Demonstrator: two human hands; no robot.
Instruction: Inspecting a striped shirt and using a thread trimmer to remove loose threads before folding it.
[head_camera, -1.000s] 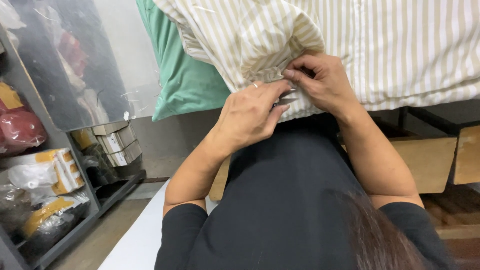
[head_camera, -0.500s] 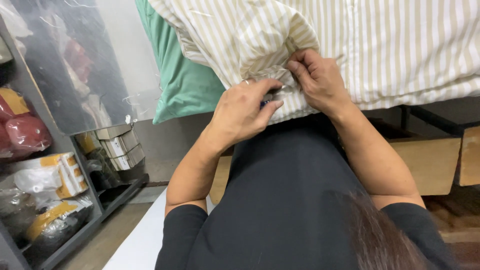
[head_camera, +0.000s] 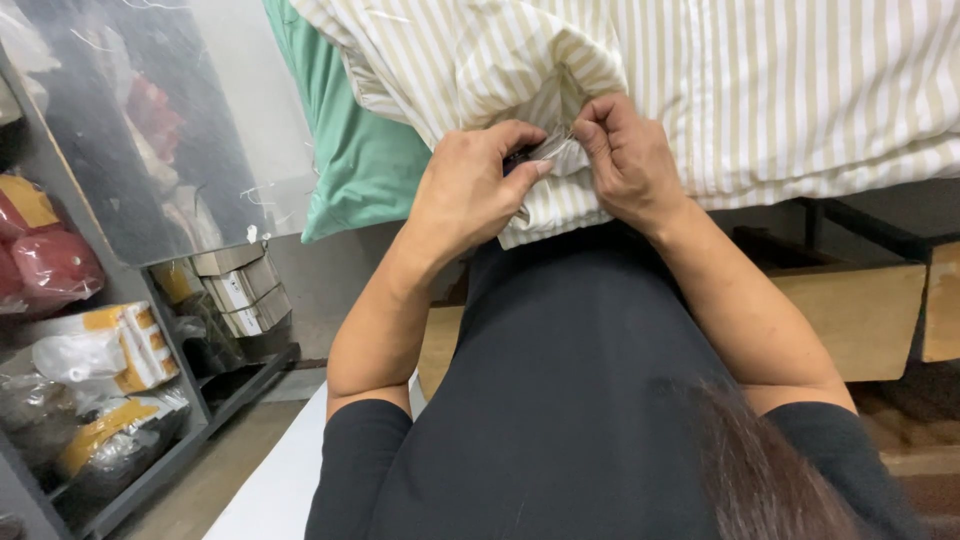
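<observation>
Your left hand (head_camera: 470, 190) and right hand (head_camera: 628, 160) meet just above the middle of the frame, close together at the lower edge of a cream-and-beige striped fabric bundle (head_camera: 760, 90) that fills the upper right. Both hands are closed on that fabric: your right thumb and fingers pinch a fold of it, and your left fingers curl in from the other side, fingertips almost touching the right ones. Between them sits a small dark and silvery object (head_camera: 535, 152), pressed against the cloth; it is too small and too covered to tell what it is, or which hand really has it.

The striped fabric hangs down in a loose flap below your hands, touching the front of your black top (head_camera: 560, 380), which takes up the lower middle of the frame.

To the left of the bundle, in the upper middle, a green cushion-like fabric piece (head_camera: 350, 160) lies tucked under the striped cloth. A sheet of clear plastic (head_camera: 150, 110) hangs across the upper left. Below it, at the left edge, a dark metal shelf rack (head_camera: 190, 420) holds red wrapped bundles (head_camera: 55, 265), white and yellow packets (head_camera: 100, 350) and small stacked grey-brown boxes (head_camera: 245, 290). At the right edge, a light wooden board (head_camera: 850, 310) runs beneath the fabric.
</observation>
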